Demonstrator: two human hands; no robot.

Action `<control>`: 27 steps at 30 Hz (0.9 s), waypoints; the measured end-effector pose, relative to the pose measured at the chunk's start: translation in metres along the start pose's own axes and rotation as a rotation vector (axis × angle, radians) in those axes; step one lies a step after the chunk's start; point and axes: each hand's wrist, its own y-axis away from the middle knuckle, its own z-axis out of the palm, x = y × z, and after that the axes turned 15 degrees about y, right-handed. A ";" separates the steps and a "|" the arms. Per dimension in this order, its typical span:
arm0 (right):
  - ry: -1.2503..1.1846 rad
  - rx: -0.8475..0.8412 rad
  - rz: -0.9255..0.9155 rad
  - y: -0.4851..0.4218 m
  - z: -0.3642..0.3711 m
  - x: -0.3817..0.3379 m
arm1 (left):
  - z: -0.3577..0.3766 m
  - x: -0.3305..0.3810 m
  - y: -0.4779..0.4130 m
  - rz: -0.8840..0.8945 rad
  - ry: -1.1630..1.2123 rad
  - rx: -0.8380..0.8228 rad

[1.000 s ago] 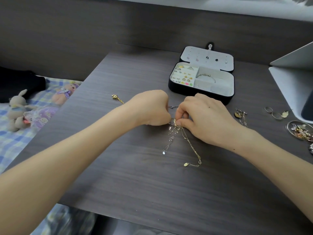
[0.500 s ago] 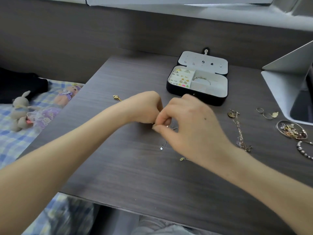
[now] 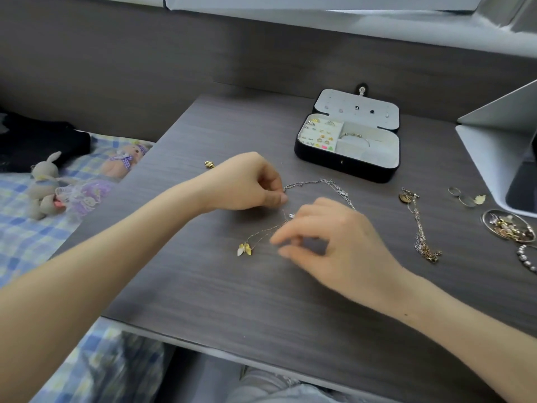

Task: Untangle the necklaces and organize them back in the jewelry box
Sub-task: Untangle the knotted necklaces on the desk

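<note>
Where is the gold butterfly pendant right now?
In the head view, the pendant lies on the table just left of the right hand, below the left hand.

Stretch of silver chain [image 3: 319,181] under right hand [image 3: 340,251]; fingertips [image 3: 277,239] blurred; bracelet [image 3: 526,261] cut by edge.

No readable text, labels, brands or numbers anywhere; jewelry box [image 3: 345,167] plain, unmarked.

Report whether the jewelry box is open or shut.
Open. The jewelry box has its lid folded back behind it, and the pale compartments with rings and a bangle are exposed.
</note>
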 end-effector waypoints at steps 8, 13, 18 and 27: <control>-0.065 -0.155 0.342 -0.027 -0.010 0.033 | 0.002 -0.003 -0.001 0.161 0.033 0.012; -0.266 -0.285 0.378 -0.041 -0.007 0.033 | 0.004 0.003 -0.005 0.217 -0.008 0.006; -0.475 -0.302 0.486 -0.042 -0.006 0.032 | 0.005 -0.001 -0.005 0.206 0.107 0.008; -0.590 -0.278 0.573 -0.043 -0.007 0.034 | 0.010 -0.004 0.003 0.202 0.234 0.178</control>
